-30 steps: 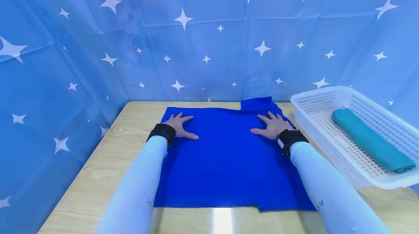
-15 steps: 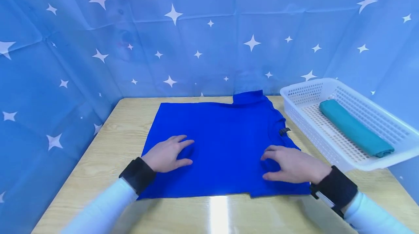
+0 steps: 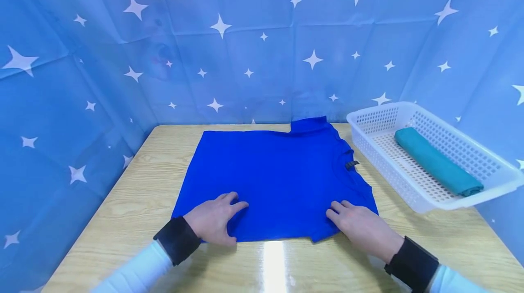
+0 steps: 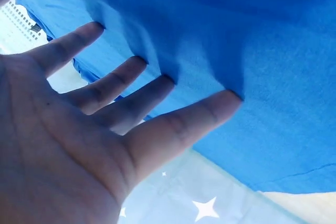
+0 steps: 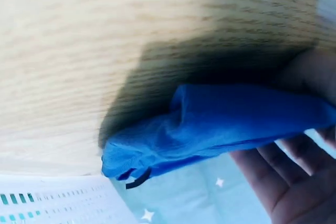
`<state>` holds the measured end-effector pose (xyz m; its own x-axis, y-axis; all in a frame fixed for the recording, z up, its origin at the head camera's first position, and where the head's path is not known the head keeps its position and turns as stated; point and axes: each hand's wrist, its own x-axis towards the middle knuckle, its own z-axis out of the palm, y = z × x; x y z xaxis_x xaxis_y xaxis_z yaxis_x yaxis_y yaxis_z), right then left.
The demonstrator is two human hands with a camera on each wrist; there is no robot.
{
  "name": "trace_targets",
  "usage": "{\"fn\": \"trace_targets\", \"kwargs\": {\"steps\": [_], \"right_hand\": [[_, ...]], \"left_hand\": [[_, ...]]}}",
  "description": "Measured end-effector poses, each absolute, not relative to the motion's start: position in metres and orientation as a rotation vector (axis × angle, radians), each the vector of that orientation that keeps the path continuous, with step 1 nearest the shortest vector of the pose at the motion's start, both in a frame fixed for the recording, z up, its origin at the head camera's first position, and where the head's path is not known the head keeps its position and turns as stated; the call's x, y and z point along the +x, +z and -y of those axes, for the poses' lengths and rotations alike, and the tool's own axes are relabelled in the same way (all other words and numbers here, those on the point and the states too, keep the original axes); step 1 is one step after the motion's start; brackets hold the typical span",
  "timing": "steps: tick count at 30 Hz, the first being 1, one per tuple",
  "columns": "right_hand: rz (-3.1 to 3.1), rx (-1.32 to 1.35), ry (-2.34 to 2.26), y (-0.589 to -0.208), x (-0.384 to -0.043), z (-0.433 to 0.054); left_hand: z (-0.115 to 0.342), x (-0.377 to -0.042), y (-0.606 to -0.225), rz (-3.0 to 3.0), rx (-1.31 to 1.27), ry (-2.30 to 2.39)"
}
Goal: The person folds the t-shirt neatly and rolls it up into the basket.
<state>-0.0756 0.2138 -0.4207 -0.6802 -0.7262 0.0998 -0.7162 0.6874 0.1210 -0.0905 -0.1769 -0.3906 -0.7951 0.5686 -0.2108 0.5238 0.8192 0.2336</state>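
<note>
- In the head view, the blue shirt (image 3: 266, 170) lies spread on the wooden surface (image 3: 131, 202), its neckline and dark tag (image 3: 351, 164) toward 3 o'clock and 1 sleeve jutting out at 1 o'clock.
- The left hand (image 3: 217, 220) is at the shirt's 8 o'clock. The left wrist view shows 4 digits spread and nearly straight, their tips touching the fabric, with no grasp on it.
- The right hand (image 3: 366, 229) is at 4 o'clock; from the head, its palm side is hidden. The right wrist view reveals it pinching the shirt's edge, part of which is raised over a shadow.
- At 3 o'clock stands a white basket (image 3: 390, 179); only the head view shows the whole rolled teal cloth (image 3: 438, 161) inside.
- A star-printed backdrop (image 3: 254, 11) hangs at 12 o'clock.
</note>
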Motion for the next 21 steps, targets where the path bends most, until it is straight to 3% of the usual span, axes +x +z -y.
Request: {"fn": "trace_targets", "kwargs": {"steps": [5,14,21], "right_hand": [[2.722,1.148,-0.009,-0.409,-0.085,-0.217],[2.929,1.015,0.783,-0.369,-0.132,-0.232],[2.946,0.775,0.409,-0.400,-0.167,-0.221]], "left_hand": [[0.183,-0.090,-0.391,-2.678,0.772,0.239],[0.187,-0.093,-0.382,-2.645,0.789,0.255],[0.186,-0.099,-0.383,-2.623,0.774,0.286]]}}
